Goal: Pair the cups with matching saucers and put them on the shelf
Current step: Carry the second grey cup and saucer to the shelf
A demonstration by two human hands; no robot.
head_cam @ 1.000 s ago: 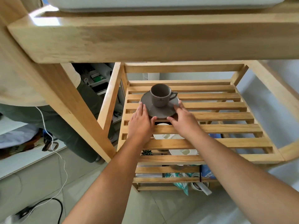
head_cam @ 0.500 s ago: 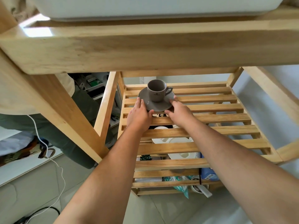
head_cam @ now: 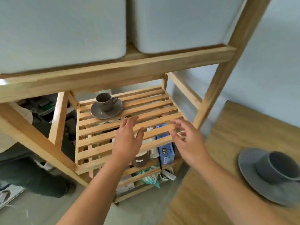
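Note:
A brown-grey cup (head_cam: 104, 101) stands on its matching saucer (head_cam: 113, 112) at the back left of the slatted wooden shelf (head_cam: 146, 109). My left hand (head_cam: 128, 140) hovers over the shelf's middle, fingers apart, holding nothing. My right hand (head_cam: 186, 137) is beside it to the right, also empty with fingers spread. Both hands are apart from the cup and saucer. A blue-grey cup (head_cam: 276, 166) sits on a blue-grey saucer (head_cam: 253, 179) on the wooden table (head_cam: 227, 143) at the right.
Two pale bins (head_cam: 65, 30) fill the shelf above. Under the slats lie paper cups (head_cam: 154, 151), a blue box (head_cam: 165, 151) and bags. A person's dark trouser leg (head_cam: 24, 172) is at the left. The rack's posts (head_cam: 227, 65) frame the opening.
Both hands have let go of the saucer and drawn back toward me. The cup and saucer stay on the shelf. My view has swung right, bringing the table's cup into sight.

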